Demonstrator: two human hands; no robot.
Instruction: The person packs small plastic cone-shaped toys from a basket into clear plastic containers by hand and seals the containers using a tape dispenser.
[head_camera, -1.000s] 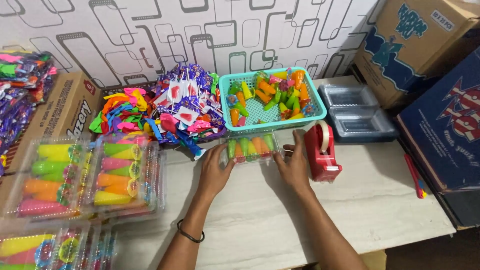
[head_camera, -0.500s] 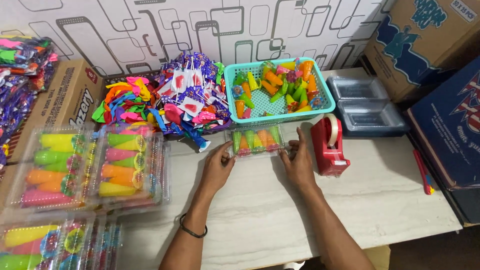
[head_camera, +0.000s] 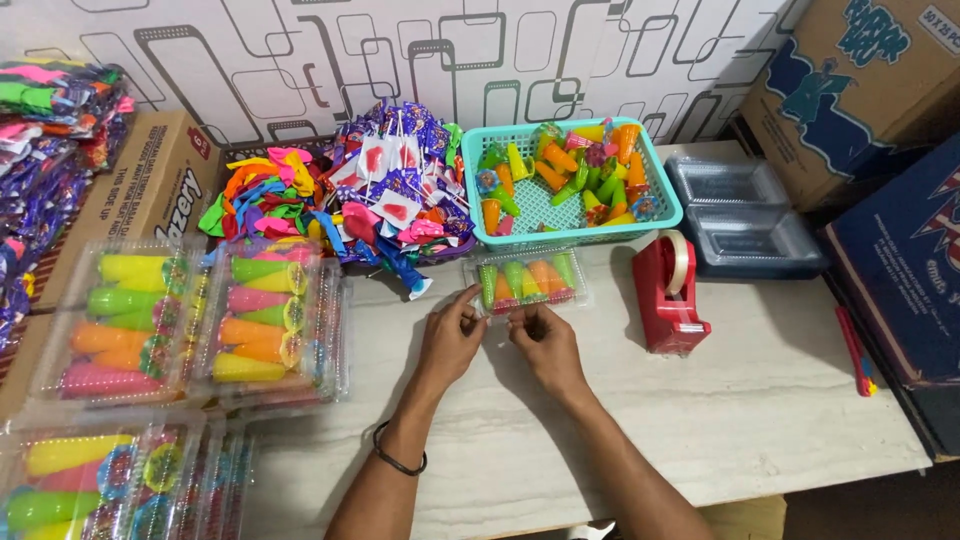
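Observation:
A small clear plastic box (head_camera: 527, 278) with several coloured cone-shaped toys lies on the pale table (head_camera: 760, 400), just in front of a teal basket (head_camera: 668, 205). My left hand (head_camera: 450, 338) has its fingertips on the box's front left corner. My right hand (head_camera: 546, 348) pinches the box's front edge near the middle. The two hands sit close together, thumbs almost touching. A black band circles my left wrist.
A red tape dispenser (head_camera: 670, 292) stands right of the box. Stacked empty clear trays (head_camera: 745, 215) lie at the back right. Filled clear boxes (head_camera: 190, 315) pile up on the left, behind them balloons (head_camera: 262, 190) and lollipops (head_camera: 395, 175). Cardboard cartons (head_camera: 905, 230) line the right.
Both hands have left the sides of the small clear box and come together at its front edge. The right hand moved away from the tape dispenser.

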